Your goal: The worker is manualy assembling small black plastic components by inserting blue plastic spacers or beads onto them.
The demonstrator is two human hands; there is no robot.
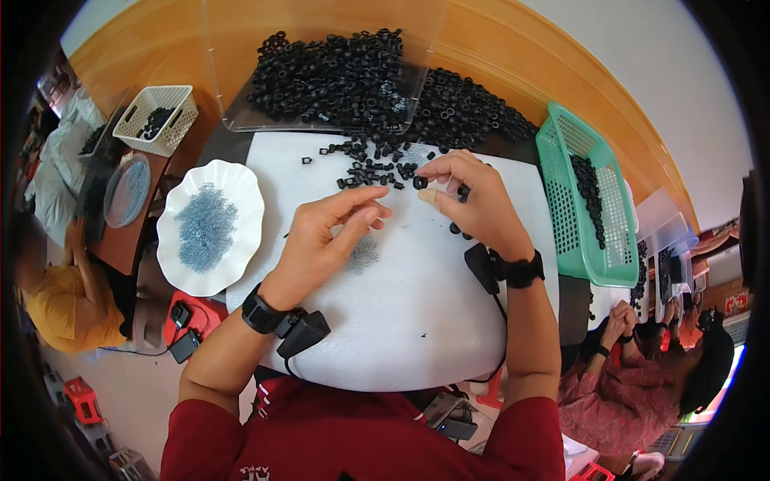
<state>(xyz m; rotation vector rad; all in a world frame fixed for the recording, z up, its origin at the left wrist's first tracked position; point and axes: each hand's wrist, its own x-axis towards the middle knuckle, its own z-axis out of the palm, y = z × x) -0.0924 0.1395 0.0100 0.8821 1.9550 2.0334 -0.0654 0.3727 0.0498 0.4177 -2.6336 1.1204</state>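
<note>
My right hand (481, 200) pinches a small black ring (419, 183) between thumb and fingertips, above the far part of a white work surface (417, 321). A pale yellow covering wraps its thumb tip. Another black piece (463, 192) shows against its curled fingers. To the left, my left hand (317, 240) has its index finger stretched toward the ring and its thumb against the other bent fingers; whatever they hold is hidden. Beside that hand lies a small patch of clear bluish bits (363, 255). Loose black parts (373, 171) are scattered just beyond both hands.
A clear bin (233, 127) of black rings lies tipped at the back, its parts spilling out. At left stands a white scalloped plate (247, 240) of bluish bits; at right, a green basket (561, 232) with black parts. Other people sit on both sides.
</note>
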